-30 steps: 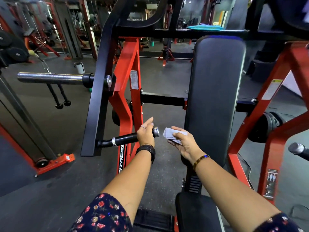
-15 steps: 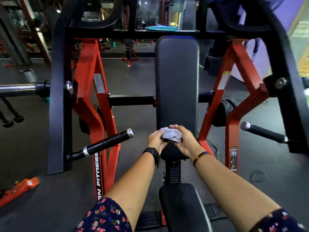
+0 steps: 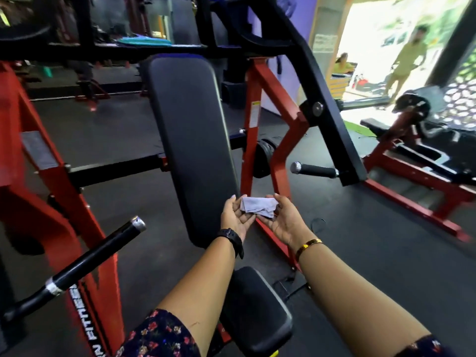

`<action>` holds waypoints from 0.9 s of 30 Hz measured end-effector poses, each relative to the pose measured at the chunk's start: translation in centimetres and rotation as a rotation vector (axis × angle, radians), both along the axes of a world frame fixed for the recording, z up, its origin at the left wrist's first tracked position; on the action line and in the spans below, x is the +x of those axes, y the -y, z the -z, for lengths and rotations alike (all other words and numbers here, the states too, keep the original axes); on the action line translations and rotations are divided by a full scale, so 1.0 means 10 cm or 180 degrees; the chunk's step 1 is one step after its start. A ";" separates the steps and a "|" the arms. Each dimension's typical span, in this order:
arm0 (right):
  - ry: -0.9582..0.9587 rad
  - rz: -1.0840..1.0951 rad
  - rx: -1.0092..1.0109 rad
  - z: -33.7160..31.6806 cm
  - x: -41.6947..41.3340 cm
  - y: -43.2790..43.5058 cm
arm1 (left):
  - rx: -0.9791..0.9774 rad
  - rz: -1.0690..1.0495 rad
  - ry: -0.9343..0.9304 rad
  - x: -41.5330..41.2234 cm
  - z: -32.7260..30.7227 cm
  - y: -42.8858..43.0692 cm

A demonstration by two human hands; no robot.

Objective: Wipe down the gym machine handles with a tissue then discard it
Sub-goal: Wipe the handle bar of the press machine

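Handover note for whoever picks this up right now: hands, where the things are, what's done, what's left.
Left hand and right hand: both hold the tissue between them, in front of the back pad. Neither touches a handle.
Left handle: lower left, free. Right handle: right of the pad, free.
Done: tissue is in hand. Whether either handle is wiped cannot be told.
Left: wipe the handles, probably the right one next since the view faces it, then discard the tissue. No bin in view.
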State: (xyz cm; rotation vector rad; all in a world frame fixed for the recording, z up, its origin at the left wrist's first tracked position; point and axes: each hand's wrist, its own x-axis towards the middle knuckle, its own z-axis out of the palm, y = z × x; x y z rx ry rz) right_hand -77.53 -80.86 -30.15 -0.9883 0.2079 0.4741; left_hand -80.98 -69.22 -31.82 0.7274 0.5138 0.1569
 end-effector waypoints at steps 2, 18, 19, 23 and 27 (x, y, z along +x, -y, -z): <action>0.0006 0.0147 0.0046 0.05 -0.04 0.14 | -0.0098 0.0120 -0.0007 0.00 0.03 0.16; 0.0184 0.0861 -0.0030 0.14 0.05 1.14 | -0.0174 0.0778 0.0016 0.41 0.11 1.11; 0.0186 0.0873 -0.0037 0.13 0.09 1.19 | -0.0186 0.0751 0.0021 0.46 0.12 1.17; 0.0173 0.0880 0.0006 0.15 0.27 1.44 | -0.0190 0.0672 0.0038 0.62 0.11 1.44; 0.0143 0.0795 0.0094 0.16 0.54 1.78 | -0.0156 0.0585 0.0059 0.82 0.08 1.76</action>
